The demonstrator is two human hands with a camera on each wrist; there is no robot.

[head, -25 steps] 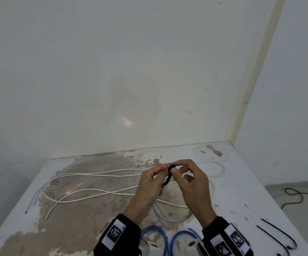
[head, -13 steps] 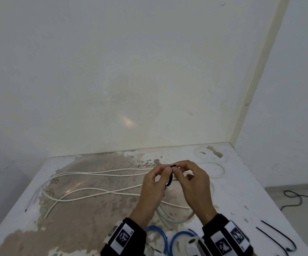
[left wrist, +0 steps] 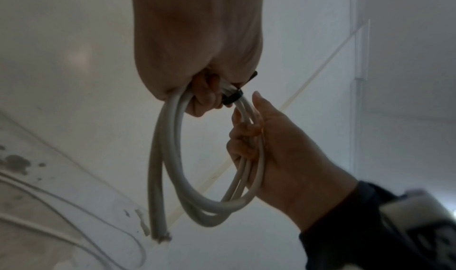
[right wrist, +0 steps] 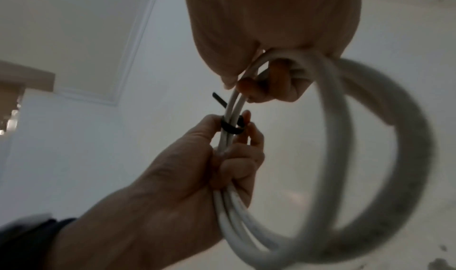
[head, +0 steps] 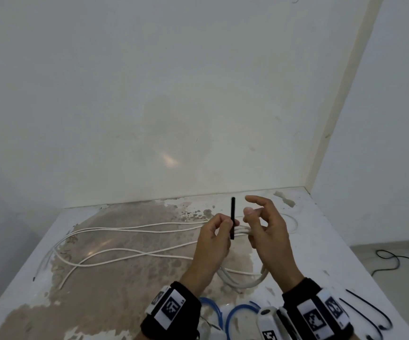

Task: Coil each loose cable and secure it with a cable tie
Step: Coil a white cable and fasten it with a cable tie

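Stained white table below; my left hand pinches the black cable tie cinched round the white coil, right hand gripping its loops. One bound, long cable remaining.
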